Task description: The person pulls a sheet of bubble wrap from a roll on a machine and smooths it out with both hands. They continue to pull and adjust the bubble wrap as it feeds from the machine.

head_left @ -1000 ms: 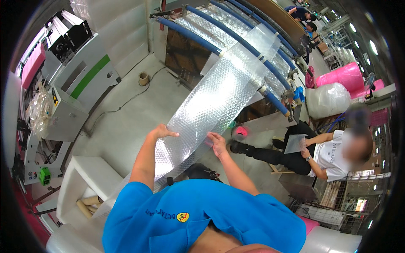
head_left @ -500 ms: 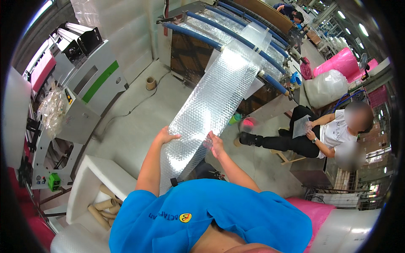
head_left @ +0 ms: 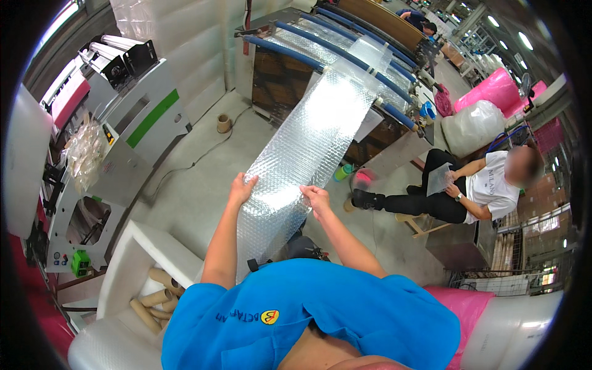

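A long strip of clear, shiny bubble wrap (head_left: 302,148) runs from the blue rollers (head_left: 280,50) of a machine down toward my body. My left hand (head_left: 242,188) grips its left edge, with the thumb on top and the fingers underneath. On the right edge, my right hand (head_left: 316,198) pinches the sheet between thumb and fingers. Between my hands the wrap is stretched fairly flat and reflects bright light. Its near end hangs down in front of my blue shirt.
Beside the machine on the right, a seated person (head_left: 493,188) holds a small clear sheet. A grey machine with a green stripe (head_left: 148,120) stands left. Cardboard tubes (head_left: 157,299) lie in a white foam-like bin (head_left: 132,246). A cable and cardboard core (head_left: 224,123) are on the floor.
My right hand has moved slightly up along the right edge, its fingers now pinching the wrap. My left hand has shifted up a little on the left edge. The strip lies flatter.
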{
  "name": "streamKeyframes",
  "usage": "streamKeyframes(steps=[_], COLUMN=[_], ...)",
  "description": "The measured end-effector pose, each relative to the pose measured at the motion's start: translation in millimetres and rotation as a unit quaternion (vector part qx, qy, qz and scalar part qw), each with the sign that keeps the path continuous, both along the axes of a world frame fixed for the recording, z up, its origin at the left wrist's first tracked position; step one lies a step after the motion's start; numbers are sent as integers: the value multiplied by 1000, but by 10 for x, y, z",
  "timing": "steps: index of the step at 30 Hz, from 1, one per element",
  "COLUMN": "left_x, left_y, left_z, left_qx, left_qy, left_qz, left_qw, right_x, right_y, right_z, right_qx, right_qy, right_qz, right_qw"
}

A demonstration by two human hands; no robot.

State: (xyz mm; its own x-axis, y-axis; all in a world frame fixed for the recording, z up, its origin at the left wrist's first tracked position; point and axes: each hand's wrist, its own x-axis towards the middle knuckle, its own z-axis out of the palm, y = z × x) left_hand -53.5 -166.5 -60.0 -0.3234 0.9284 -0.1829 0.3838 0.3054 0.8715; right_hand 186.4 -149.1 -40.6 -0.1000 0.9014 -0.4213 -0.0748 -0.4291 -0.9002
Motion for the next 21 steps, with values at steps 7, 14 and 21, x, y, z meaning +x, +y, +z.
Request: streamKeyframes(steps=[7,14,21], left_x=[-16,20,54], left_y=[53,105,44], left_z=[-266,-501,-986], left_qx=[-28,-58,-97], left_qy=[22,44,104], left_qz=[20,-3,-34], left_qw=[999,997,989], right_x=[9,110,193], right_y=[42,176,85], right_z=[-108,-452,-856], right_qx=[-16,-53,-23], right_qy=[-29,-115,-183], right_qz=[0,36,61], right_qw=[999,991,981])
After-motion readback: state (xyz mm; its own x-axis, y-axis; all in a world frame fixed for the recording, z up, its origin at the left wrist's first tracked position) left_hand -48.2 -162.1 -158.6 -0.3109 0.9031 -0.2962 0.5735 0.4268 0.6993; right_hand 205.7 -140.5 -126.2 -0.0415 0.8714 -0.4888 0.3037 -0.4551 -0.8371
